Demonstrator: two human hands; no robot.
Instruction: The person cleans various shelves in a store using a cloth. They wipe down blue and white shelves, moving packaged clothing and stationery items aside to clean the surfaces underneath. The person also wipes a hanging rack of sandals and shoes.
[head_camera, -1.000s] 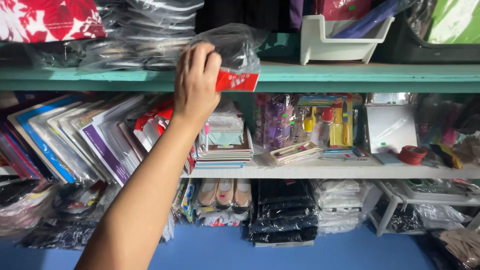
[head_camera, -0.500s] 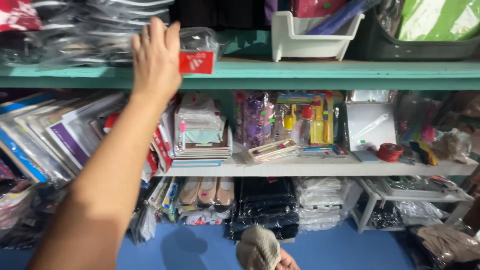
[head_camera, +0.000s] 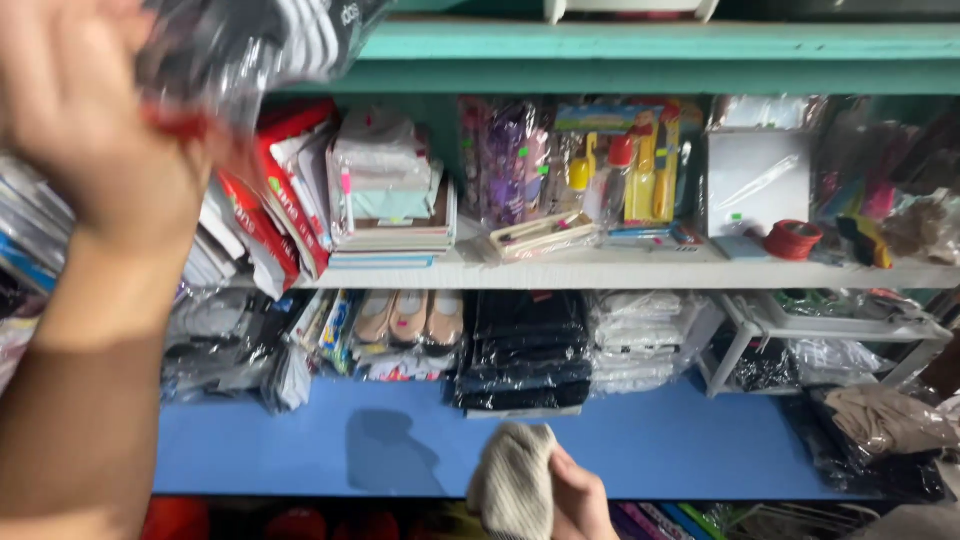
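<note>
My left hand is raised at the upper left, close to the camera and blurred. It grips a clear plastic packet with a dark, white-striped item and a red label inside. The packet hangs in front of the teal top shelf. At the bottom centre, my right hand holds a beige knitted cloth in front of the blue bottom shelf.
The white middle shelf carries stacked books, packed toys and a red tape roll. Below lie black folded garments, white ones, slippers and a white wire rack.
My left hand has pulled the packet off the top shelf, down and toward the camera. My right hand with the beige cloth has come up into view at the bottom.
</note>
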